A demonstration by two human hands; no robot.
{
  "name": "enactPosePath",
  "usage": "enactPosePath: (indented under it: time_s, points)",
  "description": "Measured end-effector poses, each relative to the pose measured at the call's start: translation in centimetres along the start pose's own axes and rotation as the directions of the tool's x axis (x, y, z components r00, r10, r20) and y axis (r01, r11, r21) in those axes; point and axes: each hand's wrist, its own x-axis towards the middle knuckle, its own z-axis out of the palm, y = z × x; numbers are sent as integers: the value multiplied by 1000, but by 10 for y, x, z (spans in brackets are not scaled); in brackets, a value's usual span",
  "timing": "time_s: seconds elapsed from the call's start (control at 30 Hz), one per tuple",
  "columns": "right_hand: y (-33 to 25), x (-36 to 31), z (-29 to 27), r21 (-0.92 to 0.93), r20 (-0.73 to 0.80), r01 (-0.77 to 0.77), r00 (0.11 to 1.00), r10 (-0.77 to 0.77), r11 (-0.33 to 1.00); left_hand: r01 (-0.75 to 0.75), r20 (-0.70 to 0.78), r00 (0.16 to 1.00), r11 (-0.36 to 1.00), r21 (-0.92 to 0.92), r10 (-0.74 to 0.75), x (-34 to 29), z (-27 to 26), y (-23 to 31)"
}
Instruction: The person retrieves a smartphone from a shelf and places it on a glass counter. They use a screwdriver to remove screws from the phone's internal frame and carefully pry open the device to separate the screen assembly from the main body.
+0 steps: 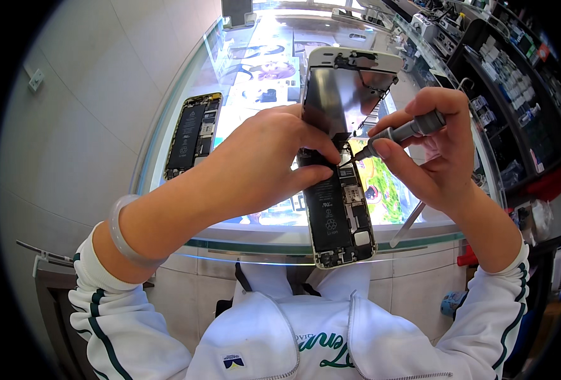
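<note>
In front of me an opened smartphone (331,218) juts over the near edge of a glass counter, its black battery and circuit parts bare. Its lifted display panel (334,95), white-rimmed with a metal back, stands up at the far end. My left hand (274,155) grips the phone near the joint between body and panel, thumb and fingertips closed over the battery's top. A grey screwdriver (404,132) is pinched in my right hand (435,149). Its thin tip points into the phone's upper right interior, close to my left fingertips; exact contact is too small to tell.
Another opened phone body (194,135) lies on the counter's left side. Under the glass counter top (230,233) are lit colourful pictures. A pale stick-like tool (407,225) lies near the front edge. Crowded dark shelves (515,82) run along the right; a tiled wall (97,95) is at left.
</note>
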Motion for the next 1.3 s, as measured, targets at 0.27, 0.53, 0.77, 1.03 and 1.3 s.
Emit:
enactPosePath:
  time_s: [0.27, 0.53, 0.77, 1.03, 1.3]
  points:
    - [-1, 1, 3, -12, -25, -9, 1000, 9, 1000, -19, -16, 1000, 1000, -2, 19, 0, 1, -3]
    - [4, 0, 10, -7, -154, 6, 988, -7, 1000, -5, -17, 1000, 1000, 15, 5, -1, 2, -3]
    - [4, 3, 8, -177, -161, 105, 978, -134, 979, 20, 8, 1000, 999, 46, -21, -1, 0, -3]
    - [4, 4, 12, -203, -182, 98, 974, -136, 974, 6, 8, 1000, 998, 55, -6, 0, 2, -3]
    - [3, 5, 11, -206, -168, 85, 978, -121, 975, 54, 14, 998, 997, 57, -55, 0, 1, 2]
